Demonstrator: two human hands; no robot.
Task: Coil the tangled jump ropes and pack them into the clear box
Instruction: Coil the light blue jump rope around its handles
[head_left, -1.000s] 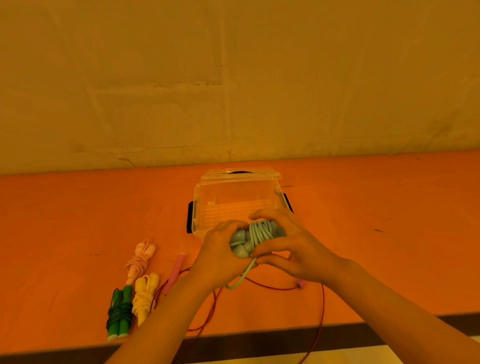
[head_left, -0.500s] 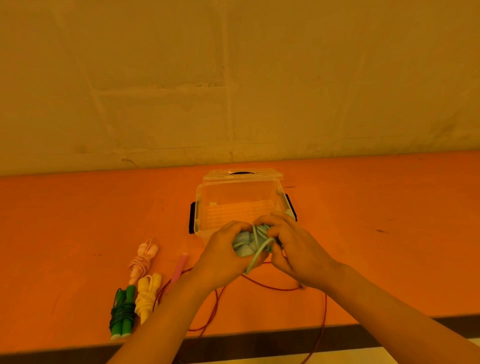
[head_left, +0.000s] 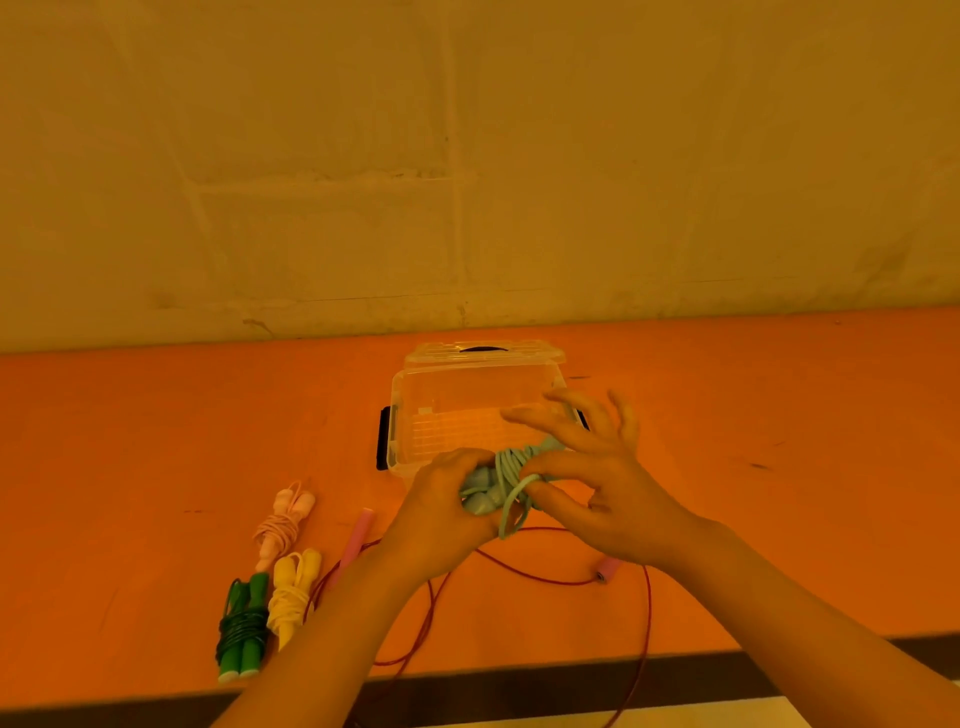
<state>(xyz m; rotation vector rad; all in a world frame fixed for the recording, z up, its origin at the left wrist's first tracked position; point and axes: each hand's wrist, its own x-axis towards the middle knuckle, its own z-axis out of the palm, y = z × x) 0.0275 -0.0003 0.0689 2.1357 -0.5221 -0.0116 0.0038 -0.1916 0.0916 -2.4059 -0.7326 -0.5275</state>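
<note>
A: Sitting where, the pale mint-green jump rope bundle with its grey-green handles (head_left: 493, 486)?

B: Hanging above the orange tabletop (head_left: 779, 467), just in front of the near wall of the clear plastic box (head_left: 415, 415), not inside it. Being gripped at the handle end by the left hand (head_left: 441, 512), fingers curled round it.

A: And the right hand (head_left: 597, 483)?

B: Hooking a loose loop of the same cord with thumb and a lower finger; the other fingers (head_left: 621, 415) spreading wide over the box's near right corner. One loop dangling below both hands.

A: Standing how, the box?

B: Lying open, its clear lid (head_left: 483, 353) resting behind it toward the wall, black latches (head_left: 383, 441) showing at the sides. Holding nothing visible inside.

A: Lying nearby?

B: Trailing under the forearms, a thin dark-red jump rope (head_left: 530, 574) uncoiled, one pink handle (head_left: 354, 540) to the left, the other pink handle (head_left: 607, 570) to the right, cord running over the table's near edge. Further left, lying coiled: a pale pink bundle (head_left: 283, 525), a yellow bundle (head_left: 293, 592) touching a dark green bundle (head_left: 241, 634), the green one nearly reaching the front edge.

A: Room for moving?

B: Stretching bare to the right of the box and far left of the bundles; ending at the back against the plastered wall (head_left: 467, 156).
</note>
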